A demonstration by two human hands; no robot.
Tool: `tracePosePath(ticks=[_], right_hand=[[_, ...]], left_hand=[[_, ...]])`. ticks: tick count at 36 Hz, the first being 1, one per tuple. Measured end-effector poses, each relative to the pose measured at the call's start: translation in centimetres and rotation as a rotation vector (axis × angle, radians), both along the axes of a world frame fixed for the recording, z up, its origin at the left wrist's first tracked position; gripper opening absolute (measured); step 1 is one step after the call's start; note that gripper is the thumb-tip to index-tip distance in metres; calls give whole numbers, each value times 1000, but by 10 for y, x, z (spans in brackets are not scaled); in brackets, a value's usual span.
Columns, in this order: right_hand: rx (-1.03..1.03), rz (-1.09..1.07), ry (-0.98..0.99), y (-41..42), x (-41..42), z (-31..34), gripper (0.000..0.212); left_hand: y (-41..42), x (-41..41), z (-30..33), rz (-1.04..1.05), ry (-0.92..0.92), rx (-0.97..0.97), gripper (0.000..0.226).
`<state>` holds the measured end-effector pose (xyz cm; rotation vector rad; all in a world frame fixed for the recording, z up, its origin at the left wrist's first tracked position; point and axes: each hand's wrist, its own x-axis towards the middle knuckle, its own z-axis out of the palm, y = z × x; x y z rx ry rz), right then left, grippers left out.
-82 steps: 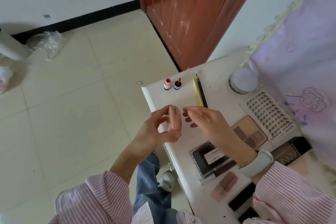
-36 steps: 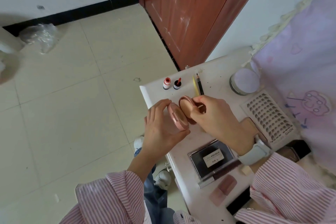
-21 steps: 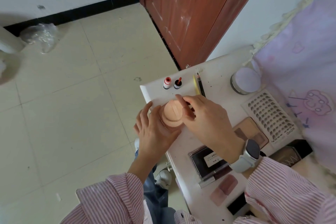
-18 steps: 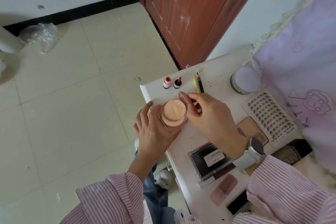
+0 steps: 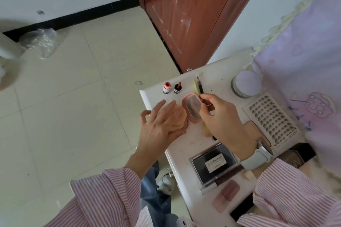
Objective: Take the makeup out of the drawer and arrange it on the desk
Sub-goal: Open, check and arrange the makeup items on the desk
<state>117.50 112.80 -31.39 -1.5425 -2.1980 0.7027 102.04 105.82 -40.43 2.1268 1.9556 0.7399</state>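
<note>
Two small bottles (image 5: pixel 172 88), two pencils (image 5: pixel 198 86).

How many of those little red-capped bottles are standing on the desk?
2. The light bottle and the dark bottle stand side by side near the desk's far left corner, beyond the left hand. Others may be hidden.
</note>
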Motion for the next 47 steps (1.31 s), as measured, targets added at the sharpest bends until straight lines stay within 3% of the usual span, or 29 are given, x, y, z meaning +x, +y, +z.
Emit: tracePosePath(ticks=[12,18,21,26,36,41,47], right_hand=[[-50,-65,91,11,0,-4,29],[-24,-95,109,15,8,-5,24],[-42,-161,-3,24,20,-15,21],[-255,-128,-302,27,30,-30,30],[-251,-139,-428,28,22,-34,18],[-210,-210,-343,29,25,-31,16],[-60,-183,-2,30,42,-12,16]], left_hand=[[5,-4,-4,32,41,123,37],[-1,-4,-12,10,79,78,45],[-2,-4,-14,1,108,76,43],[-1,-1,-15,26,125,70,44],[-1,1,-11,45,137,28,48],[-5,2,-8,42,100,47,49],[0,5,20,125,-45,216,34]])
